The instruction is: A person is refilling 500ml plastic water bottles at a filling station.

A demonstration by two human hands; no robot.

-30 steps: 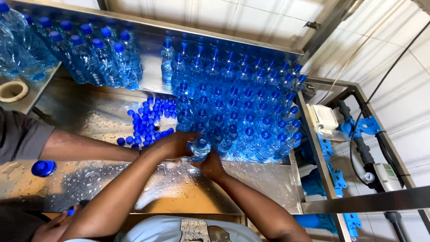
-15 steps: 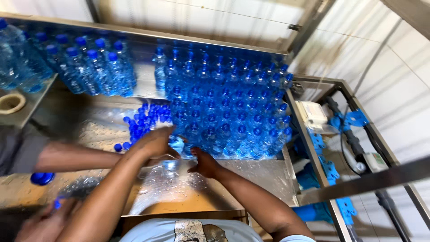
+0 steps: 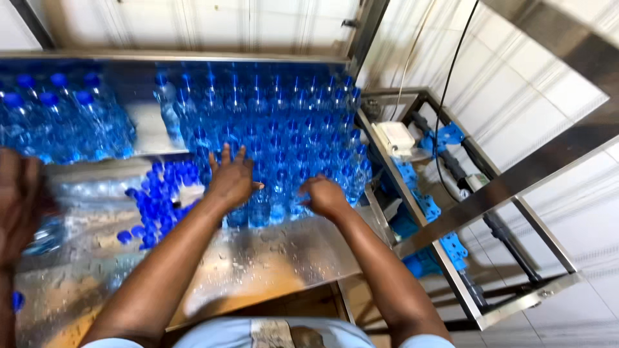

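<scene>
Head cam: both hands [image 3: 277, 187] on upright bottles [image 3: 271, 129].

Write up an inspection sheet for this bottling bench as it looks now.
Surface: wet metal table, droplets on it.
Job's things: upright capped blue bottles packed at the back; a second bottle group at far left.
Clutter: loose blue caps heaped left of the hands.
Grippers: left hand spread flat on the front bottles; right hand against the front row; neither seen gripping.
Cables: black cable hanging down the wall.
Surroundings: tiled wall, metal frame, blue conveyor parts, another person's hand at left.
</scene>
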